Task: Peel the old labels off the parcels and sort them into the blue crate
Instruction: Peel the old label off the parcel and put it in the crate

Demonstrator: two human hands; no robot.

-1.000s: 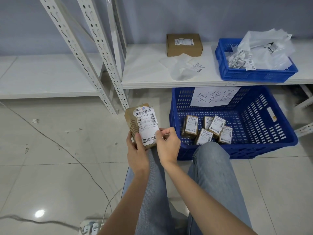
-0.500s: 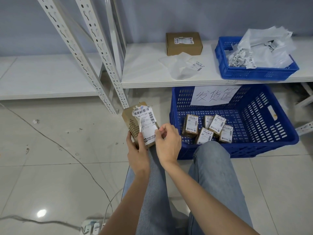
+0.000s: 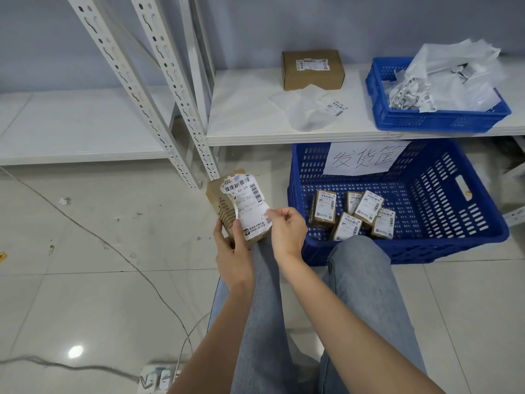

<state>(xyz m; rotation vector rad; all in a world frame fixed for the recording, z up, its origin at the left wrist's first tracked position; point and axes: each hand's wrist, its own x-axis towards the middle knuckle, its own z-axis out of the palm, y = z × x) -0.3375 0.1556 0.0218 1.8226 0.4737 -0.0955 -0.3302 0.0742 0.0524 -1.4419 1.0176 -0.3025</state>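
Observation:
My left hand grips a small brown cardboard parcel from below, held upright above my knees. A white barcode label covers its front, wrinkled and lifted along the right edge and top. My right hand pinches that right edge of the label between thumb and forefinger. To the right on the floor sits the large blue crate with a handwritten paper sign; several small labelled parcels lie in its near left corner.
A white shelf holds a brown box, a crumpled clear bag and a small blue basket filled with peeled labels and plastic. Perforated shelf posts stand left of centre. A cable crosses the tiled floor.
The label has come further off the parcel, now wrinkled and lifted at its top and right edge. My right hand keeps its pinch on the label's right edge.

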